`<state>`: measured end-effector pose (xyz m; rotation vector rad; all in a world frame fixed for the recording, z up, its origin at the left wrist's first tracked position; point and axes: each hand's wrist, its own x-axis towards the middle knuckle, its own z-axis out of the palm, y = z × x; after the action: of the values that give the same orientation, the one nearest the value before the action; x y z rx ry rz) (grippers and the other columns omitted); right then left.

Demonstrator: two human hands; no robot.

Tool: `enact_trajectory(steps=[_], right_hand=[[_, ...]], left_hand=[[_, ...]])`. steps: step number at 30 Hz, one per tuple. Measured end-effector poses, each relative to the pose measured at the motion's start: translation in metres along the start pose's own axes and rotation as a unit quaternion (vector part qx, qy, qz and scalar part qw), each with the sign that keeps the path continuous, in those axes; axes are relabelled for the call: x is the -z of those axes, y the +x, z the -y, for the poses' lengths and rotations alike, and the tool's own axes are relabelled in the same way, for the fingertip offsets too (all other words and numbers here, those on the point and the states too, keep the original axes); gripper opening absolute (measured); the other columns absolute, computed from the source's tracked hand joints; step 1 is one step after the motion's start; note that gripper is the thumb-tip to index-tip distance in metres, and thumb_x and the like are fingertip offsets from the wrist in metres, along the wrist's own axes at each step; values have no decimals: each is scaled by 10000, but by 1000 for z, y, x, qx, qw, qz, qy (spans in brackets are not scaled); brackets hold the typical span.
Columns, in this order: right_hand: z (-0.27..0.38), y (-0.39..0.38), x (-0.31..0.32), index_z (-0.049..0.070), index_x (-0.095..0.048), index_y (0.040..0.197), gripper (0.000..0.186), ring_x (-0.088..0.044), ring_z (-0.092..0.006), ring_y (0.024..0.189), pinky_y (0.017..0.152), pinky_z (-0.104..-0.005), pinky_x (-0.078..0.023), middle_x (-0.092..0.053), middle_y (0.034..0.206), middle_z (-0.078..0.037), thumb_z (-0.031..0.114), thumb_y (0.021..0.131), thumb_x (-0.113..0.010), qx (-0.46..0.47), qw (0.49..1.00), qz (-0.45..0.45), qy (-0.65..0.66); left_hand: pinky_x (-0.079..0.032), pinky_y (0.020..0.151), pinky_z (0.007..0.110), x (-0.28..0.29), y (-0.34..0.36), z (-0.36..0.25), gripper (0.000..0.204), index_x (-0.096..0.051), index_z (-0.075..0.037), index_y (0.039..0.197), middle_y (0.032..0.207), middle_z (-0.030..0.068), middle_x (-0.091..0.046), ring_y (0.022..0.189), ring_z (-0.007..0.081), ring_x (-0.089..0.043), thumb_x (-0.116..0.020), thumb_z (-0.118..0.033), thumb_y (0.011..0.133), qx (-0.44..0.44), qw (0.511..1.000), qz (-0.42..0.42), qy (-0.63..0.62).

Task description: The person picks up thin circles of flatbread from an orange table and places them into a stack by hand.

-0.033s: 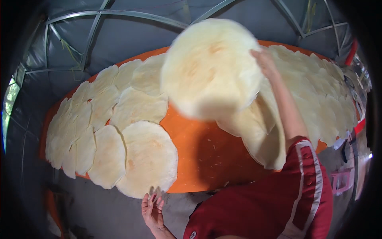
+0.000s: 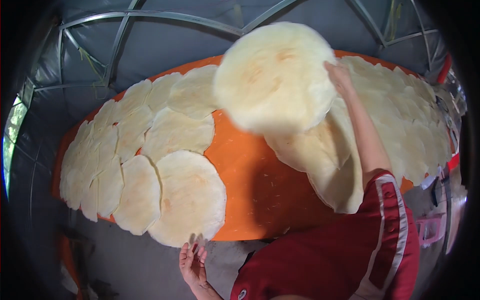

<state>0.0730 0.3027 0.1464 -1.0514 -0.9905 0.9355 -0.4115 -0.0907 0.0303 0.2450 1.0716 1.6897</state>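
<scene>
My right hand grips the right edge of a large, pale round flatbread with light brown patches, lifted over the back of the orange surface and blurred at its lower edge. Beneath it, more flatbreads lie overlapping and folded up at one side. My left hand is at the near edge, fingers loosely curled and apart with nothing in them, just beside another round flatbread lying flat.
Overlapping flatbreads cover the left and right of the long orange surface. Behind it are grey sheeting and a curved metal frame. A pink plastic container sits low at the right.
My right hand and the held flatbread have moved slightly to the right, with the bread's lower edge higher. My left hand is nearly still.
</scene>
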Motion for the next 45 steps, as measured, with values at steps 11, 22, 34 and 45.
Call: enact_trajectory(steps=[11,22,34,45], right_hand=[[-190,-95,-142,-8,-526,863,221,-546,-307,758,670,-376,-434,-558,818,-193,147,706,-531,158,808,278,-495],[-128,-375,-302,-68,-428,1119,701,-412,-378,1062,926,-422,-303,-462,1109,-214,379,627,-651,353,671,595,-266],[2,-179,-363,19,-574,840,146,-518,-86,639,616,-247,-435,-580,723,-48,128,745,-598,28,795,496,-348],[57,-224,-465,29,-546,621,10,-533,-274,545,502,-343,-439,-512,575,-164,27,628,-554,501,587,394,-499]], left_hand=[[-453,652,309,27,20,-8,192,-509,-66,919,887,60,-561,757,180,-551,-561,-17,742,-36,966,-236,100],[-478,725,452,105,67,-26,182,-527,-18,924,841,102,-589,763,258,-588,-499,-38,745,144,957,-157,-197],[-374,907,396,105,98,-112,439,-346,-3,1211,1191,197,-428,1073,295,-461,-502,-63,805,210,935,284,-12],[-374,889,346,95,187,-129,473,-382,17,1179,1169,150,-446,1059,252,-464,-590,-129,779,153,950,269,-37]])
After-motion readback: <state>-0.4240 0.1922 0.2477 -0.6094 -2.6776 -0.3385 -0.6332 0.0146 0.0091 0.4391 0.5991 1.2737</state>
